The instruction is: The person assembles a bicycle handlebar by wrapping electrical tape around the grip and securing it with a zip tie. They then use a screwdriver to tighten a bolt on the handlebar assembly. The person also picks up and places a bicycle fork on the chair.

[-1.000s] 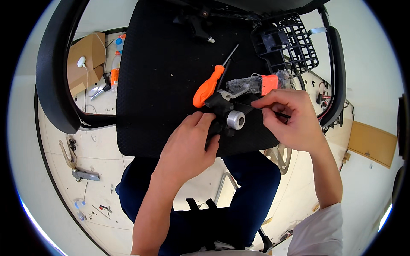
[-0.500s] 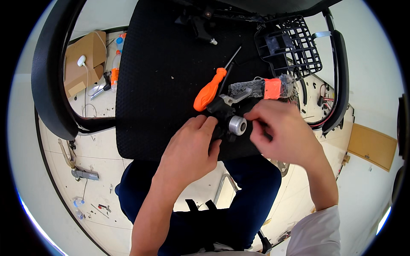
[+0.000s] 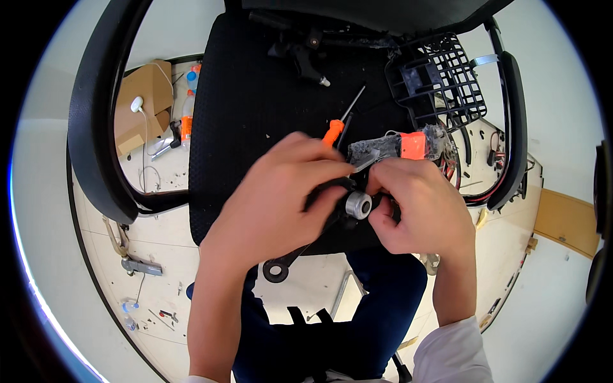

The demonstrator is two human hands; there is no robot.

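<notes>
A black mechanical part with a silver round cap (image 3: 358, 205) is between my hands, above the front of the black chair seat (image 3: 236, 115). My left hand (image 3: 274, 198) closes its thumb and fingers on the black body from the left. A flat black arm ending in a ring (image 3: 276, 270) sticks out below that hand, over the seat's front edge. At the cap's right side, my right hand (image 3: 421, 204) is curled in a pinch; what its fingertips hold is hidden. The screwdriver (image 3: 332, 133) lies just beyond, its orange handle partly covered by my left hand.
Behind my right hand lies a plastic-wrapped bundle with an orange band (image 3: 413, 145). A black grid basket (image 3: 440, 80) and a black bracket-like part (image 3: 306, 60) lie farther back. Armrests (image 3: 105, 121) flank the seat. A cardboard box (image 3: 143, 105) and bottles stand on the floor left.
My left hand has moved up and over the black part, now covering the screwdriver handle's lower end. The ringed arm has come into sight. My right hand stays pinched by the cap; the view has shifted slightly.
</notes>
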